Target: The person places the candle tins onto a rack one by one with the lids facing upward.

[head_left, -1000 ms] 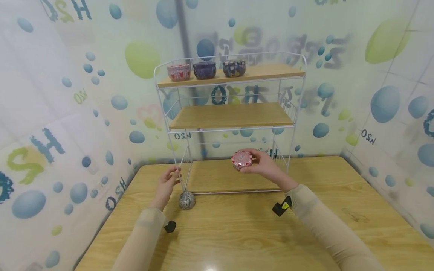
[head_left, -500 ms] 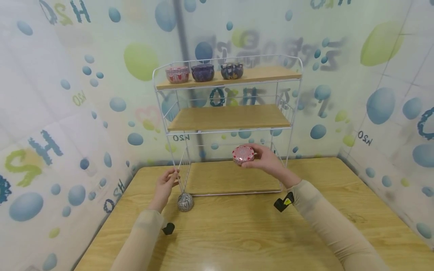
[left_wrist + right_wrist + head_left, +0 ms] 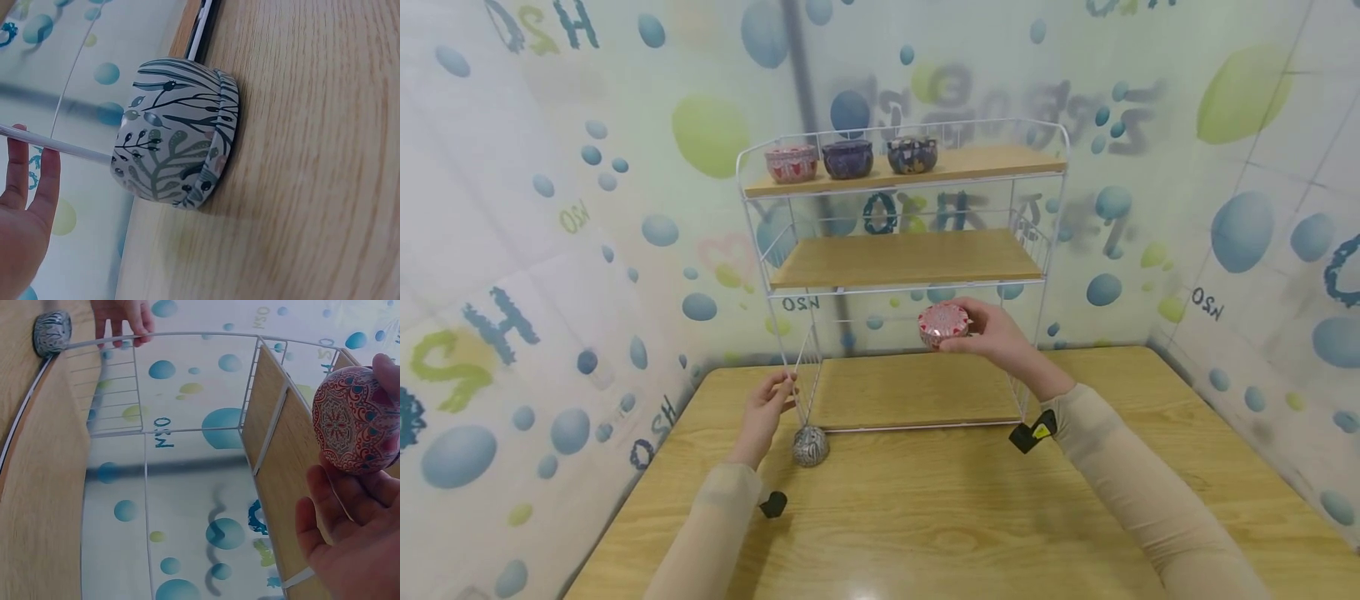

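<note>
My right hand [image 3: 1000, 337] pinches a small round tin [image 3: 943, 325] between thumb and fingers, with a red-and-white patterned lid and red hearts around its edge. It is held in front of the rack, between the bottom and middle shelves. Ornate red and teal decoration covers the tin's underside [image 3: 340, 422] in the right wrist view. My left hand [image 3: 765, 414] grips the left front post [image 3: 78, 151] of the white wire rack [image 3: 752, 225]. Just below that hand, a grey leaf-patterned tin [image 3: 169, 134] stands on the table by the foot of the post.
On the top shelf [image 3: 1000, 158] stand a pink heart-patterned tin [image 3: 792, 164], a dark purple tin [image 3: 847, 159] and a dark multicoloured tin [image 3: 912, 155]. Below are the wooden middle shelf [image 3: 910, 257] and bottom shelf [image 3: 895, 392]. The rack stands at the back of the wooden table [image 3: 925, 508], against patterned walls.
My right hand has raised the red-and-white tin from low over the bottom shelf to nearer the middle shelf, slightly rightward. My left hand stays on the post.
</note>
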Tool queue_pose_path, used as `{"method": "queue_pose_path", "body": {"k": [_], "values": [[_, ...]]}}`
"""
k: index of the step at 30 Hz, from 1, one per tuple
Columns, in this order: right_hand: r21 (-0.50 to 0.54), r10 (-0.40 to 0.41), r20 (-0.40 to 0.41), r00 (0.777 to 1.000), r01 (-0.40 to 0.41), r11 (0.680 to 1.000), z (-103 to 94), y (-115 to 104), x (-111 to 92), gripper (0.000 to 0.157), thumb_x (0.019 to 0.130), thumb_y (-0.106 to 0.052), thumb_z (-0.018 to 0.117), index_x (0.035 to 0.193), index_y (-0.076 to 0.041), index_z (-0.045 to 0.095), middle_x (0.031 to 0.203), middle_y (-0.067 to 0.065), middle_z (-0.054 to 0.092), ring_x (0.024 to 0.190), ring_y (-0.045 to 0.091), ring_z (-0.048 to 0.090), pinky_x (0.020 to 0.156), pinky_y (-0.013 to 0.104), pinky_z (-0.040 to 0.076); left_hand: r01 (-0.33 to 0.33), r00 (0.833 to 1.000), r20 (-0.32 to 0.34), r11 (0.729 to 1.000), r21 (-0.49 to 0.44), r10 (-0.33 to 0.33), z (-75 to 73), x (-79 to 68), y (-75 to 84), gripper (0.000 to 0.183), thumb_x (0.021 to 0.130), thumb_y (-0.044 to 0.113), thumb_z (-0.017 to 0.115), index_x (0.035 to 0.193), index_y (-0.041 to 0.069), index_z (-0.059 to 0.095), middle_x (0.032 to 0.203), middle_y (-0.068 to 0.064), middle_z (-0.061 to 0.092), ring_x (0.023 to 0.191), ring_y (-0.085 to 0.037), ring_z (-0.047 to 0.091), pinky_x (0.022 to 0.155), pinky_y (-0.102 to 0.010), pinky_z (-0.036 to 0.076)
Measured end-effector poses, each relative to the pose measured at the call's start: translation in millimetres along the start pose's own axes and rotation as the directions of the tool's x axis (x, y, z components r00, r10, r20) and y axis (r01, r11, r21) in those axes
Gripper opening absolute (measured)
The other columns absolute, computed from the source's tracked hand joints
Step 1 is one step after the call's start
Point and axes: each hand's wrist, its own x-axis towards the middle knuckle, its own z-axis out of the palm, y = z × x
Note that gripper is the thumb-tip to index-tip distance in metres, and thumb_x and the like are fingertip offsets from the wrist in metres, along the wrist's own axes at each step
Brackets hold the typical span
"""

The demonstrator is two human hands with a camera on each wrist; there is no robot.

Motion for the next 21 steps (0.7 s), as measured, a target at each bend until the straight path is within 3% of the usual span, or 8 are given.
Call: {"method": "queue_pose_path", "body": {"k": [9,21], "values": [[-0.059,0.001,-0.006,1.000,-0.002,0.998,-8.5,-13.8,4.6,0.059,0.083,-0.012,0.077,0.135,-0.002,0.051,0.121,0.013,0.058,0.101,0.025,0.059,0.076,0.030,0.054,-0.010,1.000,-0.008,1.000,-0.001,0.010,-0.8,0.2,0.2,0.028,0.101,0.025,0.055,0.119,0.004,0.059,0.117,-0.001,0.058,0.098,-0.014,0.058,0.087,-0.033,0.053],[-0.049,-0.012,-0.005,1.000,0.012,0.999,-16.0,-27.9,11.2,0.060,0.083,-0.011,0.075,0.137,-0.002,0.049,0.123,0.014,0.057,0.103,0.024,0.057,0.080,0.029,0.052,-0.027,1.000,-0.009,1.000,0.006,0.027,-0.3,-0.7,0.1,0.030,0.100,0.025,0.055,0.119,0.001,0.058,0.116,-0.003,0.058,0.103,-0.026,0.057,0.087,-0.037,0.054]]}}
